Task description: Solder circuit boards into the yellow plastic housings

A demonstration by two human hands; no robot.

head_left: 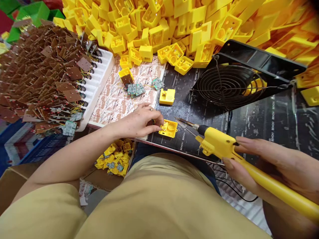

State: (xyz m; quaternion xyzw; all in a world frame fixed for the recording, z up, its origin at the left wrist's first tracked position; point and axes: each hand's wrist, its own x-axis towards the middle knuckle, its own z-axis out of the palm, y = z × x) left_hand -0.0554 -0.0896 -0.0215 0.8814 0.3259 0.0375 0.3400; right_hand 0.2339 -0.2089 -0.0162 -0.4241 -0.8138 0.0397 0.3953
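Note:
My left hand (142, 121) rests on the bench edge, its fingertips pinched on the left side of a small yellow plastic housing (168, 128) that lies open side up. My right hand (261, 162) is wrapped round the handle of a yellow soldering iron (224, 146). The iron's metal tip (183, 122) points left and hovers just right of the housing. A second yellow housing (167, 96) lies farther back on the black mat (189, 109). Small green circuit boards (136, 89) with thin wires lie on the printed paper sheet (112, 99).
A large heap of yellow housings (174, 26) fills the back. A black fan (231, 83) leans at the right. Brown circuit boards (45, 73) pile on a white tray (99, 83) at the left. A box of yellow parts (114, 159) sits below the bench.

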